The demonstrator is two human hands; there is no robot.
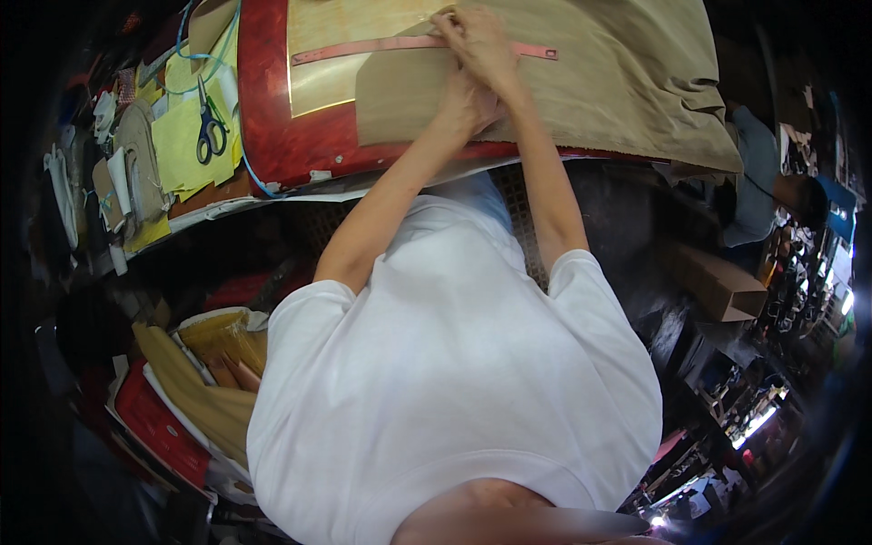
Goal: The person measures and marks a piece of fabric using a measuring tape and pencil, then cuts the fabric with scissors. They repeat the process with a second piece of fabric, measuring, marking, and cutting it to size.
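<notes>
A tan fabric sheet [618, 73] lies over the worktop, with a narrow pinkish-red ruler [363, 46] across it, a hole at its right end. My right hand [486, 45] crosses above the ruler, fingertips drawn together at the fabric's far left edge; whatever they may hold is too small to make out. Just nearer to me, my left hand [468, 104] rests on the fabric beside the ruler. My right hand and wrist cover its fingers. Beneath the fabric's left part shows a pale yellowish panel [318, 86] set in the red worktop [263, 100].
Left of the fabric, dark-handled scissors [211, 132] lie on yellow sheets [177, 145], near a blue cord [247, 163] and stacked cut pieces [136, 145]. A cardboard box [722, 286] stands low on the right. Another person's grey-blue sleeve [754, 173] shows beyond the table's right end.
</notes>
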